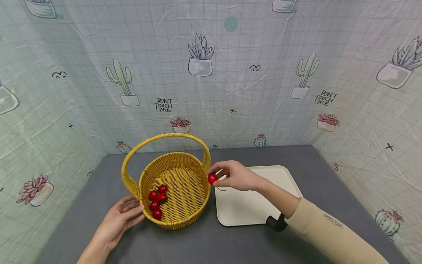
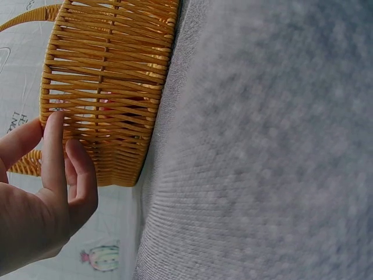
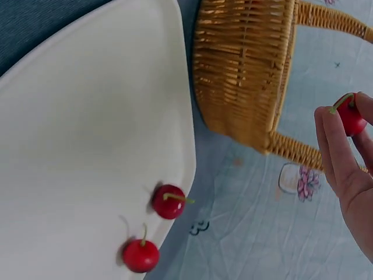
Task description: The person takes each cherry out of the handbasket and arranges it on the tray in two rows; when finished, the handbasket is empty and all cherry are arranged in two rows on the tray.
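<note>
A yellow woven basket (image 1: 179,222) with a tall arched handle stands left of centre, several red cherries (image 1: 154,205) gathered at the left of its floor. My left hand (image 1: 117,222) holds its near left rim, thumb at the edge and fingers against the outer wall, as the left wrist view shows too. Between thumb and fingertips my right hand (image 1: 235,176) pinches a cherry (image 1: 212,178) by its body, green stem hanging, just outside the basket's right rim. Two more cherries (image 3: 169,202) lie on the cream tray (image 3: 87,134) in the right wrist view; in the head view my hand and forearm hide them.
The tray lies right of the basket, with a narrow strip of grey tabletop (image 1: 211,242) between them. A printed cloth (image 1: 217,91) hangs behind and at both sides. A black wrist device (image 1: 277,222) sits under the right forearm, over the tray's near edge.
</note>
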`<action>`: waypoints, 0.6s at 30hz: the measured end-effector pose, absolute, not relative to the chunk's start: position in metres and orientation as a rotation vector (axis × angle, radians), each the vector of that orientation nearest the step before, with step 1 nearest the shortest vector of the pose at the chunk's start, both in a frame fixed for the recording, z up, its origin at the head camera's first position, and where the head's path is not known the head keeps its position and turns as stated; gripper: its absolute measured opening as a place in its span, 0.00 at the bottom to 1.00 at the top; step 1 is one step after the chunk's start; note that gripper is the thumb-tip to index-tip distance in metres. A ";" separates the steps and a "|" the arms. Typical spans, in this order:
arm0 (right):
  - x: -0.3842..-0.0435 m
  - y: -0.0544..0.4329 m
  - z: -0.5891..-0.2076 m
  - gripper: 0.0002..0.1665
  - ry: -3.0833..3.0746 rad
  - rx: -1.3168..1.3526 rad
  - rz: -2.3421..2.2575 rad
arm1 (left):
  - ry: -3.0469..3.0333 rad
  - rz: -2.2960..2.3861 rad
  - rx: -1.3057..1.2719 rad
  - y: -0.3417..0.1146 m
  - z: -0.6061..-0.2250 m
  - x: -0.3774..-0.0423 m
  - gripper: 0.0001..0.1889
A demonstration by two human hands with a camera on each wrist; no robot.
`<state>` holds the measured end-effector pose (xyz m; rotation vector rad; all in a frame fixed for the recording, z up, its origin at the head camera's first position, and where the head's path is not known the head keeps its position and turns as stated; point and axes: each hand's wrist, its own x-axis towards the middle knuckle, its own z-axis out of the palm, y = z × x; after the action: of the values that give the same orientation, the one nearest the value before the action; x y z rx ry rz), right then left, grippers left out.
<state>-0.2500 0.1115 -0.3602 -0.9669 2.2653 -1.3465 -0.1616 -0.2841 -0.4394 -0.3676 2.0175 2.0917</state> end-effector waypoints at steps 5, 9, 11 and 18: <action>-0.253 0.128 -0.364 0.21 2.304 -0.916 -1.352 | 2.013 2.096 -0.368 -0.284 -0.439 -0.161 0.41; -0.256 0.139 -0.365 0.20 2.341 -0.875 -1.360 | 2.011 2.098 -0.365 -0.284 -0.439 -0.161 0.41; -0.257 0.144 -0.365 0.19 2.358 -0.849 -1.366 | 2.013 2.096 -0.365 -0.284 -0.439 -0.162 0.41; -0.263 0.163 -0.371 0.18 2.378 -0.773 -1.383 | 2.014 2.091 -0.353 -0.284 -0.438 -0.162 0.41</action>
<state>-0.2626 0.1632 -0.3714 -0.7733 2.3777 -1.3828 -0.1618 -0.2840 -0.4381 -0.3528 2.0140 2.0905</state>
